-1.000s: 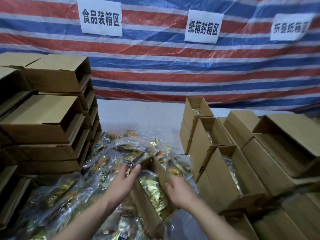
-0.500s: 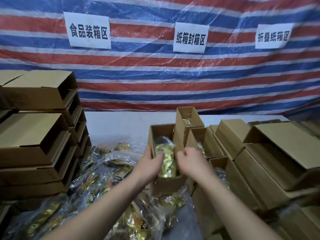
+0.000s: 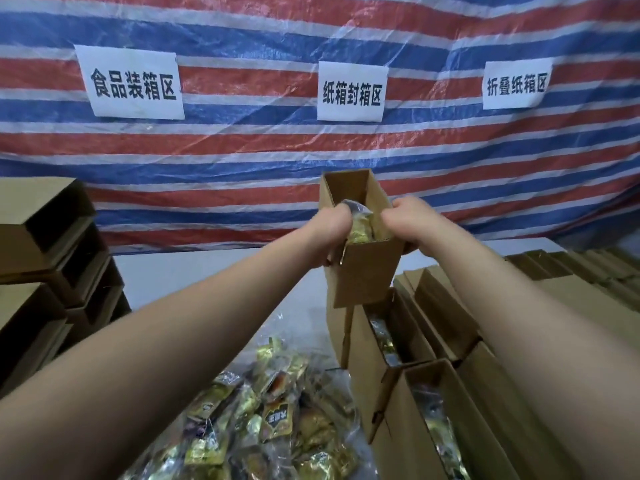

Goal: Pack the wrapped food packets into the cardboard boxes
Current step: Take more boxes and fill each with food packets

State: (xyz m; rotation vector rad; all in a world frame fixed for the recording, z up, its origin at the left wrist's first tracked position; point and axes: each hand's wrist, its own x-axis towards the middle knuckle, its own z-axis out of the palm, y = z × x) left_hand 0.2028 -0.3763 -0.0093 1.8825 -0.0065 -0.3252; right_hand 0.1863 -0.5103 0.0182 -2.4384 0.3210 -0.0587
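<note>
I hold a narrow open cardboard box (image 3: 363, 268) up at arm's length, above the row of boxes at the right. My left hand (image 3: 329, 232) grips its left wall and my right hand (image 3: 407, 221) grips its right wall. Gold wrapped food packets (image 3: 360, 230) show inside the box between my hands. A heap of loose wrapped packets (image 3: 263, 424) in clear plastic lies on the white table (image 3: 207, 275) below my arms.
Filled open boxes (image 3: 391, 344) stand in a row at the lower right, with more cardboard boxes (image 3: 561, 296) behind them. Stacked empty boxes (image 3: 45, 265) fill the left side. A striped tarp (image 3: 277, 150) with three paper signs hangs behind the table.
Both hands have lifted the filled box off the packet heap and carried it up and to the right, over the row of boxes. The view has tilted upward.
</note>
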